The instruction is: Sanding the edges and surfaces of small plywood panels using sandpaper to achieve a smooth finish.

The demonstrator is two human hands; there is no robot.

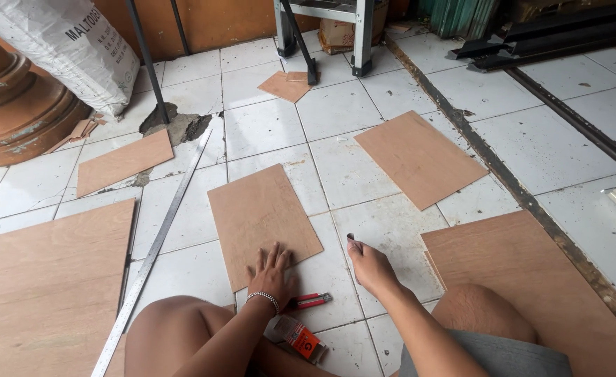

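Resting flat with fingers spread, the left hand (271,274) presses on the near edge of the small plywood panel (260,220), which lies on the white tiled floor (266,126) straight ahead of the person's knees. Just right of that panel, the right hand (369,265) touches the bare tile, fingers drawn together and apparently empty, though its underside is hidden. A red-handled cutter (310,301) lies on the floor just below the panel's near corner, between the two hands. Nearer the knees sits a small orange packet (297,336). Left of the panel a long steel ruler (156,250) runs diagonally, and beyond it lies a large plywood sheet (46,286). Another cut panel (419,157) lies up and right of the central panel.
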